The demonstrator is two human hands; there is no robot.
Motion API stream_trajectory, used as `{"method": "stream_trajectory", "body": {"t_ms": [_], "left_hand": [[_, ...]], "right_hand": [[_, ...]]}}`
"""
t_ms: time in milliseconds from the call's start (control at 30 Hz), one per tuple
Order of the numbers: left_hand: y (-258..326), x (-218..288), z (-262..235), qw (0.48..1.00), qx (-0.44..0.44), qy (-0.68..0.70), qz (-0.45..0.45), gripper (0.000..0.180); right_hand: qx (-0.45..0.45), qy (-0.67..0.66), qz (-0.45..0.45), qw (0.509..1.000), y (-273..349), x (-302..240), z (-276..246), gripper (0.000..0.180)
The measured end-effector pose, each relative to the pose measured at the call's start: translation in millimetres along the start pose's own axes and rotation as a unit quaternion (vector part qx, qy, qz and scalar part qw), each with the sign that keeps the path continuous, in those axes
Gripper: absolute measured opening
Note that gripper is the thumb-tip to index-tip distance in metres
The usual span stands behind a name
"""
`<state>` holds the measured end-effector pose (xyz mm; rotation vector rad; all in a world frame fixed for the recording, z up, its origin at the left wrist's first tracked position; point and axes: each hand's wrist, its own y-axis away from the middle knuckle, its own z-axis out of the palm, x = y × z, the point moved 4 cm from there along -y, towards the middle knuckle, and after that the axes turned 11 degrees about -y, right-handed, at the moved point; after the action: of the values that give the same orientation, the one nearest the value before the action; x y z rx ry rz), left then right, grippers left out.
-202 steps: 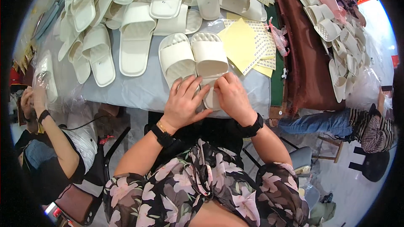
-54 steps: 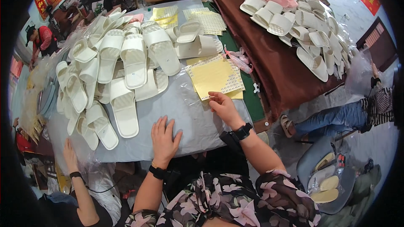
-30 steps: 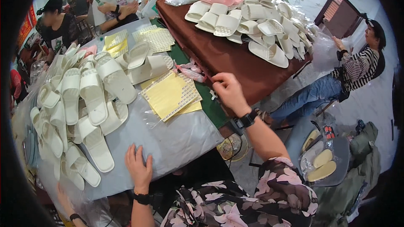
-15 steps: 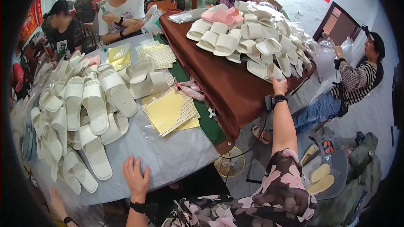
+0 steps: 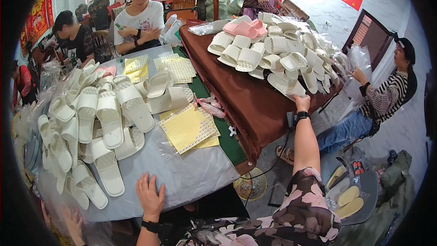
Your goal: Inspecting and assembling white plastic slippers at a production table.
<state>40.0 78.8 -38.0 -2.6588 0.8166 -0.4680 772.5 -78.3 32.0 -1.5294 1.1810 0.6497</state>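
My right arm stretches to the brown-covered table (image 5: 255, 127), and my right hand (image 5: 301, 103) is closed on the end of a white slipper (image 5: 283, 85) at the near edge of a big slipper heap. My left hand (image 5: 150, 196) lies palm down on the grey plastic-covered table (image 5: 195, 177), its fingers apart and nothing in it. Close beyond that hand, a white slipper (image 5: 108, 168) lies at the edge of a second heap of white slippers (image 5: 109, 114). Yellow sticker sheets (image 5: 187, 127) rest farther up the grey table.
Pink slippers (image 5: 243, 28) top the right heap. A person in a striped top (image 5: 387, 95) handles clear plastic bags at the right; others are across the tables. Another person's hand (image 5: 73, 223) shows at the lower left. A yellow basket (image 5: 251, 184) and a cable (image 5: 282, 148) are below.
The whole view has shifted slightly, so the tables sit lower in it. Both my hands keep their places on the slipper and the grey table. The striped-top person's clear bag has risen.
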Motion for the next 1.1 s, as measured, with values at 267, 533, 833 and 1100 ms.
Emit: {"method": "stream_trajectory", "body": {"t_ms": [267,533,833,1100], "left_hand": [[5,-1,-4,1.0,0.001,0.002,-0.003,0.044],[5,-4,-2,1.0,-0.013,0.012,-0.017,0.044],[1,-13,-6,0.998,0.004,0.045,-0.032,0.046],[17,-55,-4,0.885,0.036,0.414,-0.21,0.046]], "right_hand": [[-0.096,-0.222,0.193,0.951,19,-16,-20,0.02],[-0.177,-0.266,0.167,0.933,30,-106,-76,0.024],[-0.346,-0.366,0.093,0.859,117,-249,-84,0.01],[-0.656,-0.308,0.013,0.689,278,-334,-39,0.02]]}}
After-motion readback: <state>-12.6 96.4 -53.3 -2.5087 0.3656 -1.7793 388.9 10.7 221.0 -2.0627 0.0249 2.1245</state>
